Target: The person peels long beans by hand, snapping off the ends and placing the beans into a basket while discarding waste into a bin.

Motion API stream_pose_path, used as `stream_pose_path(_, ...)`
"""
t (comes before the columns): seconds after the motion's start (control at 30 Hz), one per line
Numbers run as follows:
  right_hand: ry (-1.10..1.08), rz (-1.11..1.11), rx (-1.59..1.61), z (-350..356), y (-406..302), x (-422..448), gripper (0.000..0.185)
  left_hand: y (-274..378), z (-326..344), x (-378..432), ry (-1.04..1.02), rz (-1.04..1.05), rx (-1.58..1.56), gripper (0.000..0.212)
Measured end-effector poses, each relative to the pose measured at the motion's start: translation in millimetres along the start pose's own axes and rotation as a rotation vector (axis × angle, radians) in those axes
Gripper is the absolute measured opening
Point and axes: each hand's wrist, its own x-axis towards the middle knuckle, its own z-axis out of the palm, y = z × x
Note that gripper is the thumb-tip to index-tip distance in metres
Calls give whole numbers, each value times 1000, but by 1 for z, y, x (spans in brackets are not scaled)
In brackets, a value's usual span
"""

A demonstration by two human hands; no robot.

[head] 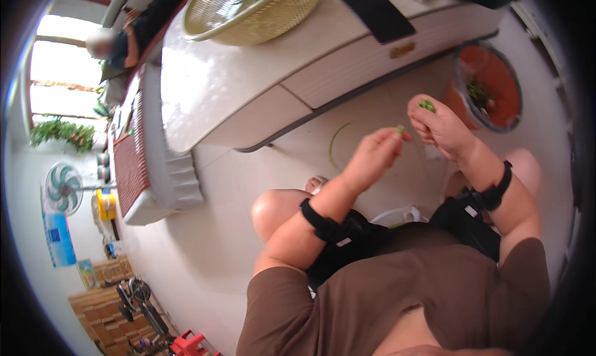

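Observation:
My left hand (pixel 375 158) pinches a small green vegetable piece (pixel 400 129) between thumb and fingertips. Close by on the right, my right hand (pixel 437 123) is closed around a small bunch of short green pieces (pixel 425 105); their ends stick out at the top of the fist. A long, thin green strand (pixel 331 144), like a long bean or stem, curves beside my left wrist. Whether it is held or lies on the floor, I cannot tell. Between my knees the rim of a white container (pixel 396 214) shows, mostly hidden by my lap.
A yellow woven plastic basket (pixel 260 23) with greens stands on the table (pixel 242 72), near a black phone (pixel 376 12). Right of my hands is a red bin (pixel 505 107) holding green scraps. Another person (pixel 132 44) sits far left, beyond a covered bench (pixel 163 183).

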Motion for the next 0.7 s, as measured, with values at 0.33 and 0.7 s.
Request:
stream_pose_path(0.33, -174, -163, -230, 3, 13, 3, 19, 3, 9, 0, 34, 30, -115, 19)
stream_pose_path(0.7, -239, 296, -20, -5, -8, 0, 14, -4, 8, -3, 12, 478, 752, 20)
